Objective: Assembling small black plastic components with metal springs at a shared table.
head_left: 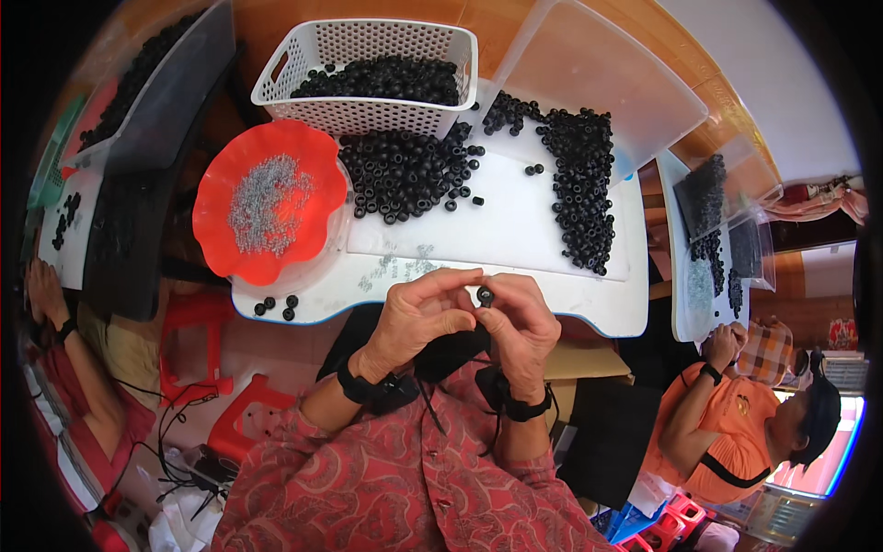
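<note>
Above the near edge of the table, my two hands meet. Between the thumb and fingers of my right hand (521, 324) is a small black ring-shaped piece (485, 296) with a pale centre. My left hand (425, 315) is pinched close beside it, and whatever its fingertips hold is too small to make out. Beyond my hands lies a heap of similar black pieces (395, 175). A red wavy-edged dish (213, 198) to the left carries many tiny silvery parts (267, 207). More black pieces (581, 184) lie in a band on the right.
A white perforated basket (368, 118) of black pieces stands at the back, with a translucent bin (607, 69) right of it. Several pieces (276, 307) sit at the table's left front edge (317, 299). People work at tables on both sides; red stools (241, 419) stand below left.
</note>
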Tool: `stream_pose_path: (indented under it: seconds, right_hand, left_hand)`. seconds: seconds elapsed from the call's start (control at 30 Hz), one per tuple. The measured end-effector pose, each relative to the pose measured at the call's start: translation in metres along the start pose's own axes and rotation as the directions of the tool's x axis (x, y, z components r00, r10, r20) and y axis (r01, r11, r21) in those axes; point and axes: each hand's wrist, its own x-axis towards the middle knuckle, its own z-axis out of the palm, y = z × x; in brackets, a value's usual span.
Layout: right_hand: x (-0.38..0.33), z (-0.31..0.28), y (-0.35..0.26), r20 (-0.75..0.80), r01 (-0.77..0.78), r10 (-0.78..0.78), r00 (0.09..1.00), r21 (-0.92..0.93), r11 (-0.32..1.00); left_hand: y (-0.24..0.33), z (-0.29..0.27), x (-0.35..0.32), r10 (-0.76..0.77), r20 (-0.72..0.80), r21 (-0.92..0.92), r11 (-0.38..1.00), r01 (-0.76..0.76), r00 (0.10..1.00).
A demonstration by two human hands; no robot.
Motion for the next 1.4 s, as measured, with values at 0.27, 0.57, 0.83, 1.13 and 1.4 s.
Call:
stream_pose_path:
  seconds: [0.27,0.57,0.83,1.13,1.4]
  right_hand:
    - [-0.002,0.0,0.0,0.107,0.049,-0.031,0.994,-0.172,0.984]
    - [-0.014,-0.009,0.012,-0.011,-0.086,0.085,0.996,-0.075,0.993]
    - [-0.023,-0.009,0.024,-0.038,-0.137,0.136,0.99,-0.029,0.99]
    - [-0.019,-0.02,0.039,-0.15,-0.07,0.028,0.988,-0.278,0.958]
    - [-0.018,-0.002,0.06,-0.071,0.101,-0.148,0.986,-0.444,0.89]
  left_hand:
    - [-0.001,-0.003,0.009,-0.165,-0.163,0.088,0.98,0.181,0.973]
    - [0.04,-0.016,0.077,-0.08,-0.367,0.085,0.989,0.119,0.927]
    - [0.089,-0.05,0.168,0.137,-0.42,0.178,0.982,-0.067,0.897]
    - [0.059,-0.034,0.098,0.129,-0.484,0.292,0.956,0.021,0.866]
    - [-0.002,-0.025,0.01,0.094,-0.506,0.452,0.876,0.17,0.857]
